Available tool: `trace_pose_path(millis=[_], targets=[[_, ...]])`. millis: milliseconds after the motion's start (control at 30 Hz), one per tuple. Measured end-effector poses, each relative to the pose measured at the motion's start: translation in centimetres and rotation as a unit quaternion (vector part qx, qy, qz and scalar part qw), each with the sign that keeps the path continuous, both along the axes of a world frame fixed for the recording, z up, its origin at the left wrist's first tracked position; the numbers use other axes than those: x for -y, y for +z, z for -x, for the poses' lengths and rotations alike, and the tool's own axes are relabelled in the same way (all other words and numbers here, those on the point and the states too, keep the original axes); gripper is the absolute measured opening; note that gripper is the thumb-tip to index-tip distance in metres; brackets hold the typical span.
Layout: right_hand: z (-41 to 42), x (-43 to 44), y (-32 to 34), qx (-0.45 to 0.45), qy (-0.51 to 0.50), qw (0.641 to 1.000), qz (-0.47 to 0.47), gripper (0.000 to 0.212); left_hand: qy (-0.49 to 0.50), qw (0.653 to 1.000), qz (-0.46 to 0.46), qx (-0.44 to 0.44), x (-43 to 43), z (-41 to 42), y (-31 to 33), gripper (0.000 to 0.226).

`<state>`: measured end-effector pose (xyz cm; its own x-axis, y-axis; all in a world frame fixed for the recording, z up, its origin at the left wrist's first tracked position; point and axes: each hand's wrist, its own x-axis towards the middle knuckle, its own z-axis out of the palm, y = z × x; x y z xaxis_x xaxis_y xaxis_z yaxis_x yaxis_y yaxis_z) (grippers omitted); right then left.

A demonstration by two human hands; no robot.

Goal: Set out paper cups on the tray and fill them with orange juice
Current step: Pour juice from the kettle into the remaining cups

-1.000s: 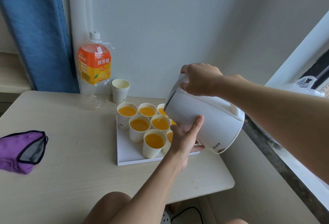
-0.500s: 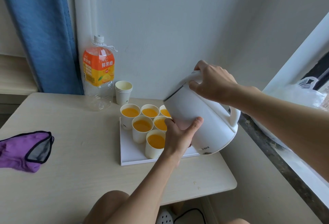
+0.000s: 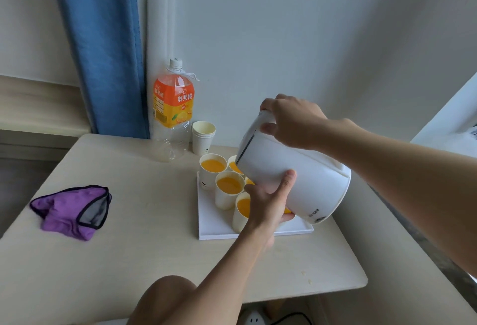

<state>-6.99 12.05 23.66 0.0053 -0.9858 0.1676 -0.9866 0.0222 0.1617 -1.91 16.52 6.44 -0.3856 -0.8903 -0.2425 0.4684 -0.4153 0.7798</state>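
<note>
The white kettle [image 3: 304,177] hangs in the air above the right part of the tray [image 3: 211,224], tilted strongly. Its long axis runs from the round base at the near right to the lid end at the far left, and the lid end points down toward the paper cups [image 3: 227,197]. The right hand [image 3: 294,123] grips the lid end from above with its fingers [image 3: 273,104] curled over the edge. The left hand [image 3: 268,206] holds the smooth plastic body from below, with the thumb lying up along the wall and the other fingers wrapped under it. Just left of the left fingers stand the cups, close together on the flat white square tray, with orange juice [image 3: 229,184] nearly to the rim. The kettle and the left hand cover the cups further right, so their number cannot be told. Behind the fingers, at the wall, there is a short stack of empty cups [image 3: 203,138], and beside it a clear plastic bottle [image 3: 172,110] with an orange label, almost empty. Far to the left of the fingers a crumpled purple cloth [image 3: 69,211] lies on the pale, matte surface [image 3: 154,260]. A blue curtain [image 3: 103,48] hangs behind the bottle.
</note>
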Motion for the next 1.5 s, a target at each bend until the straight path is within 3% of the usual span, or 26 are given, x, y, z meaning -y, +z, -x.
trace_pose_path(millis=[467,1100,1400,1500], targets=[[-0.7,0.8,-0.1,-0.035,0.0,0.999,-0.016,0.041,-0.025,0.999,-0.017,-0.035,0.3,0.5,-0.5,0.125],[-0.4,0.1,-0.1,-0.042,-0.001,0.999,-0.01,0.04,-0.054,0.998,-0.005,-0.042,0.1,0.9,-0.7,0.113],[0.8,-0.3,0.5,0.049,-0.067,0.996,0.044,0.04,-0.008,0.995,0.068,0.074,1.1,-0.6,0.4,0.1],[1.0,-0.2,0.7,0.063,-0.079,0.993,0.065,0.041,0.001,0.991,0.082,0.103,1.8,-1.2,1.0,0.083]])
